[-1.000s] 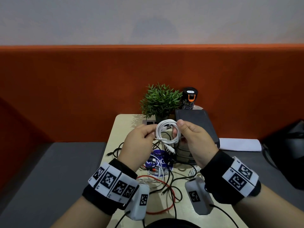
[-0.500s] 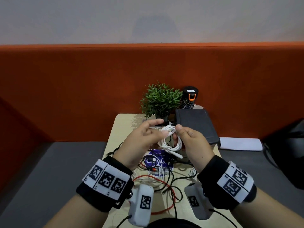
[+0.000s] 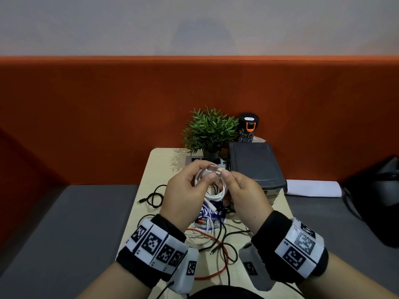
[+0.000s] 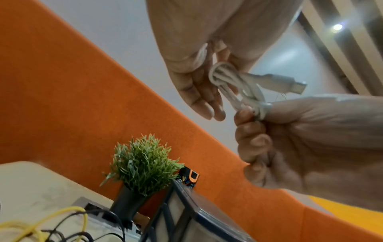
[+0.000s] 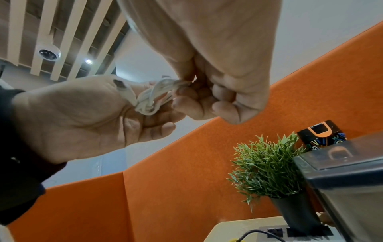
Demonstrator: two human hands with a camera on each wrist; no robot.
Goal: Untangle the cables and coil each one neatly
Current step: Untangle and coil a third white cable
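Note:
A white USB cable (image 3: 216,196), coiled into a small bundle, is held above the table (image 3: 155,169) between both hands. My left hand (image 3: 210,170) pinches the plug end (image 3: 211,168) at the top of the bundle. My right hand (image 3: 226,180) pinches the loops from the right, with its other fingers curled. In the left wrist view the cable (image 4: 234,85) has a turn wound round its loops, and the plug (image 4: 290,83) sticks out to the right. In the right wrist view the bundle (image 5: 153,96) sits between both hands. A tangle of black, red and white cables (image 3: 216,236) lies on the table below.
A potted plant (image 3: 210,130), a black bottle with an orange clip (image 3: 248,126) and a dark lidded box (image 3: 254,167) stand at the table's far end. A socket strip (image 3: 191,159) sits by the plant. Grey bench seats flank the table; white paper (image 3: 313,187) and a black bag (image 3: 375,195) lie on the right one.
The round coil has been squeezed narrower. My left hand has shifted from the coil's side to its top and now pinches the plug end. Both hands stayed close together.

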